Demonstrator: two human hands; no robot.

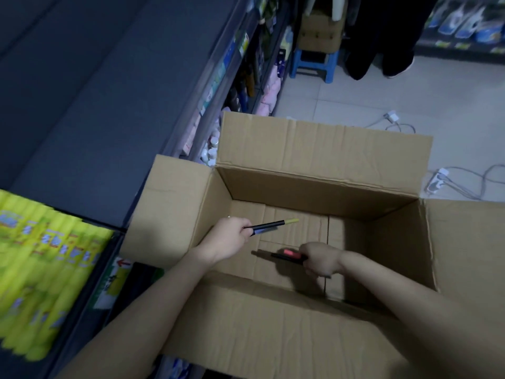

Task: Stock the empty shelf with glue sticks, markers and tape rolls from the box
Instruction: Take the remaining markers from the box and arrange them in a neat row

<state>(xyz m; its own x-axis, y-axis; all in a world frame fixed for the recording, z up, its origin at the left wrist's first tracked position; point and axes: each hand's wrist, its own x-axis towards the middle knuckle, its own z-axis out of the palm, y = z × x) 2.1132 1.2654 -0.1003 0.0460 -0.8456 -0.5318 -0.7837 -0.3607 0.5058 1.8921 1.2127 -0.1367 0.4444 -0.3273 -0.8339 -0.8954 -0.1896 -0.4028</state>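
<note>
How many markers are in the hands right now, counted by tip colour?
Yellow-tipped marker, in the left hand: 1
Red-tipped marker, in the right hand: 1
Total: 2

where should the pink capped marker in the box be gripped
Around the black barrel, coming straight down from above: the pink-capped marker lies about flat at the cardboard box floor, so its long sides face up. The right hand already closes on the end near the cap.
</note>
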